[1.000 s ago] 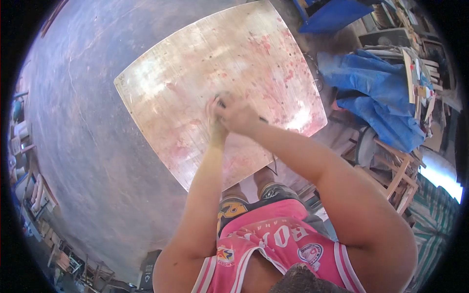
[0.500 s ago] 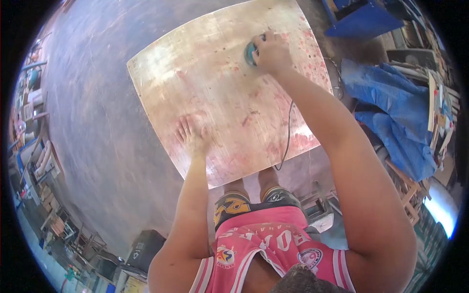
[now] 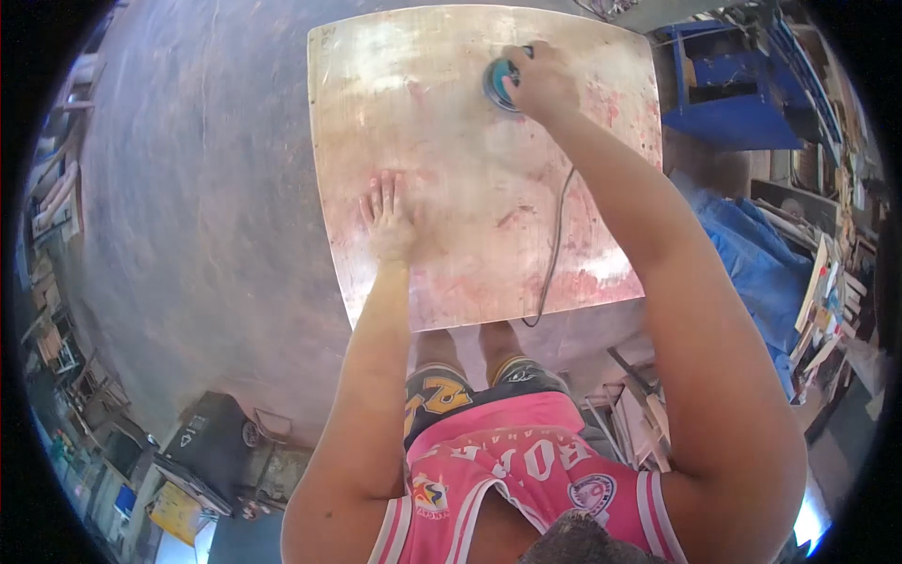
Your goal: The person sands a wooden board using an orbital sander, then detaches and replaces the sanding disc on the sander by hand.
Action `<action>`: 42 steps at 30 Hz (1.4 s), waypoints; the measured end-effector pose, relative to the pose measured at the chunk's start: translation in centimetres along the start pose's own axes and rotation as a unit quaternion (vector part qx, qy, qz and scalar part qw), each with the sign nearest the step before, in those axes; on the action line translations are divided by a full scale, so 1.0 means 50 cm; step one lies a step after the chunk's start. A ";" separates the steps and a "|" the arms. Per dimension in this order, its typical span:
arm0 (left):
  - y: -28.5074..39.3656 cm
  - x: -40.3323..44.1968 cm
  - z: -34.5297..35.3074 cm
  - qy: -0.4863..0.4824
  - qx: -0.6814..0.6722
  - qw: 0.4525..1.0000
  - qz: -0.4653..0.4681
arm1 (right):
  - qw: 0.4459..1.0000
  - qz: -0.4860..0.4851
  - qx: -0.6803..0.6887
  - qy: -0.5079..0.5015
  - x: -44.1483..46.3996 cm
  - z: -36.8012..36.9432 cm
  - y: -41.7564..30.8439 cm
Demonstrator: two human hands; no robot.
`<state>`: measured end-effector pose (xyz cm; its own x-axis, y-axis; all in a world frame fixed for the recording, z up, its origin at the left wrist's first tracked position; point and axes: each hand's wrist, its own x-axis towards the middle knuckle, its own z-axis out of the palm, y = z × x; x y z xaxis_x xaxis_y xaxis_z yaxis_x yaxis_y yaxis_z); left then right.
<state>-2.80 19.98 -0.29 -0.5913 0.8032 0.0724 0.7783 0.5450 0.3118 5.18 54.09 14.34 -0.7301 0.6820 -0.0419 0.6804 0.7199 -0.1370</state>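
Observation:
My right hand (image 3: 545, 85) is wrapped over a teal, round-based power sander (image 3: 502, 85) that rests on the far part of a large wooden board (image 3: 460, 179). A dark cord (image 3: 556, 246) trails from beneath my right forearm across the board and over its near edge. My left hand (image 3: 387, 221) lies flat on the near left of the board, fingers spread and holding nothing. Reddish stains and scuffs mark the wood, mostly toward the right side and the near edge. Part of the sander is hidden under my right hand.
A blue cabinet-like piece (image 3: 742, 117) stands beyond the board's right side. Nearer on the right lie a blue tarp (image 3: 752, 263) and wood scraps (image 3: 822, 291). A black case (image 3: 207, 437) sits on the floor at lower left. Cluttered items line the far left edge.
The view has turned, so the board appears straighter. My right hand still grips the sander, which sits slightly farther up and right in view. My left hand stays flat on the board.

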 end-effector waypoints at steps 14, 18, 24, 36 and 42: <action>-0.008 -0.004 0.004 0.014 -0.066 0.998 -0.004 | 0.997 0.033 -0.044 0.048 -0.032 0.027 -0.005; -0.012 -0.003 0.007 0.014 -0.062 0.998 0.014 | 0.989 0.107 -0.067 0.071 -0.034 0.027 0.010; -0.001 -0.005 -0.016 0.017 -0.087 0.995 0.041 | 0.994 0.084 -0.049 0.046 -0.153 0.023 0.004; 0.002 -0.009 -0.026 0.002 -0.098 0.987 0.124 | 0.987 0.130 -0.012 0.097 -0.018 0.008 0.027; 0.018 -0.003 -0.049 -0.024 -0.023 0.997 0.063 | 0.999 0.004 -0.008 0.046 -0.199 0.038 -0.023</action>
<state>-2.52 19.76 2.30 -0.4772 0.8760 0.0699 0.8350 0.4273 0.3467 11.55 46.23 13.02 -0.7159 0.6966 0.0476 0.6881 0.7154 -0.1212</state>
